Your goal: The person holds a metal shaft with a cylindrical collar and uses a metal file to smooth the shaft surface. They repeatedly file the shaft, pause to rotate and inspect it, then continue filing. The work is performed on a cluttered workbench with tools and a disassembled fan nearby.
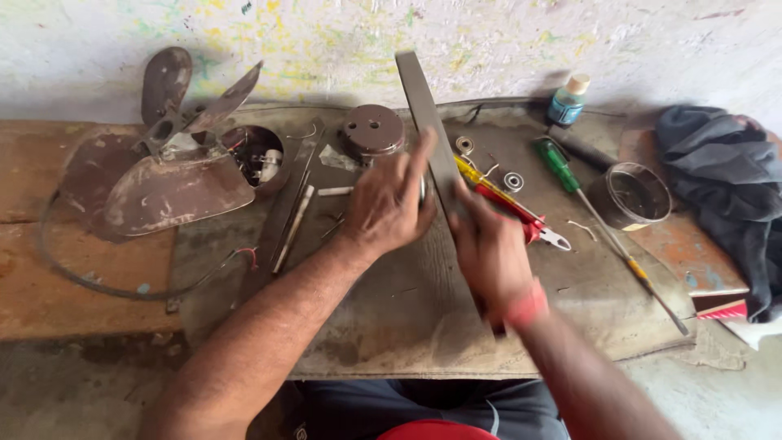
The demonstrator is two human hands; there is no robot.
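A wide grey mat point(407, 318) covers the middle of the wooden bench point(49, 269), and I take this mat as the landmark. Its near edge is cut off by the person's lap, and the arms hide part of its centre.

On the left edge of the mat lies a brown fan blade assembly point(171, 175); one blade points up against the painted wall. Behind it an open motor housing point(259, 155) shows wires, but the inside is dark and hard to read. Off the right side of the mat lies a dark cloth point(725, 187), cut by the picture edge.

A long flat metal bar point(425, 106) crosses the mat from the far edge toward the near side. Its lower part is hidden under the right hand point(489, 248), which closes around it; the fingers are blurred. The left hand point(387, 204) rests against the bar higher up, fingers bent and close together, and they seem to cover a small round part which I cannot identify.

At the far middle of the mat stands a round brown cap point(373, 130). On the right part lie a green screwdriver point(570, 179), a red and yellow tool point(509, 204) partly under the bar, and a dark tin point(631, 195). A small bottle point(568, 99) stands at the far right corner. Two little bearings point(513, 181) lie beside the bar.
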